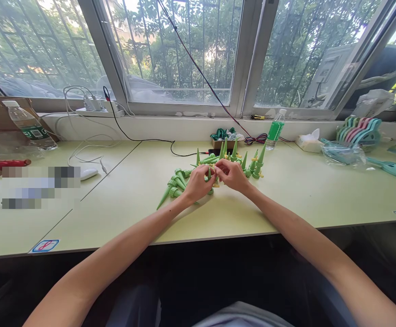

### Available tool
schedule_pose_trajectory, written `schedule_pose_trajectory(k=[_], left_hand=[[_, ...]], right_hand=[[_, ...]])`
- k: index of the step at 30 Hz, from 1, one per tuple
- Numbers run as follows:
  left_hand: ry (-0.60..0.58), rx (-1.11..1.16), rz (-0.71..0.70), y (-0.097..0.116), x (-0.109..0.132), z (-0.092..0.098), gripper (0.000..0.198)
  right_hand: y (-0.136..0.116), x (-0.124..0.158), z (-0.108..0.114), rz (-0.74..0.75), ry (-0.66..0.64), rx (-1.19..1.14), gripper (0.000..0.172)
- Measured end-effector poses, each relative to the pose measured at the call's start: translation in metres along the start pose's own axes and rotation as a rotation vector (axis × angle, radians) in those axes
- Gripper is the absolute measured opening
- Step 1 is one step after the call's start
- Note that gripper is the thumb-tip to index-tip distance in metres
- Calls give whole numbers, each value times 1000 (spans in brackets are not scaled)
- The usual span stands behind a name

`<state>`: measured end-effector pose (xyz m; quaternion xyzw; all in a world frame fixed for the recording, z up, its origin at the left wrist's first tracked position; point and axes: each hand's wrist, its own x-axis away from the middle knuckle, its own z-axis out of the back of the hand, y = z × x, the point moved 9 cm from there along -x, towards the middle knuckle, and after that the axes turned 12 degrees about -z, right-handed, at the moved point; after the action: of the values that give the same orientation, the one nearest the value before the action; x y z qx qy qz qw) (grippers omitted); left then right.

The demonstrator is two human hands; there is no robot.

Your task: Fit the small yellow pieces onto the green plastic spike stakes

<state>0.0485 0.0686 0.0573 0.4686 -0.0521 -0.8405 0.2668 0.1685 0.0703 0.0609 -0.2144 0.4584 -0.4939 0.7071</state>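
Green plastic watering spikes with ribbed collars form a cluster on the pale table. My left hand [200, 182] is closed around one green spike [209, 174], its pointed tip showing above the fingers. Close against it, my right hand [231, 174] pinches at the same piece, where a bit of yellow shows between the hands; the fingers hide most of it. To the left lie loose green spikes [176, 182] on their sides. Beyond and right of the hands, several spikes [259, 161] stand upright with small yellow valves at their collars.
A small cardboard box [228, 143] and a green-labelled bottle [275, 130] stand behind the spikes. At right are a tissue pack [309, 141] and pastel hangers [358, 131]. Cables [82, 150], a clear bottle [31, 125] and red-handled items [3, 164] occupy the left.
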Motion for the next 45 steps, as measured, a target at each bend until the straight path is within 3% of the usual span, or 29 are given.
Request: schedule_pose_trajectory(k=[45], left_hand=[[-12,-9,20,2,-1,0,15]], right_hand=[[-2,0,0,61,14,35,15]])
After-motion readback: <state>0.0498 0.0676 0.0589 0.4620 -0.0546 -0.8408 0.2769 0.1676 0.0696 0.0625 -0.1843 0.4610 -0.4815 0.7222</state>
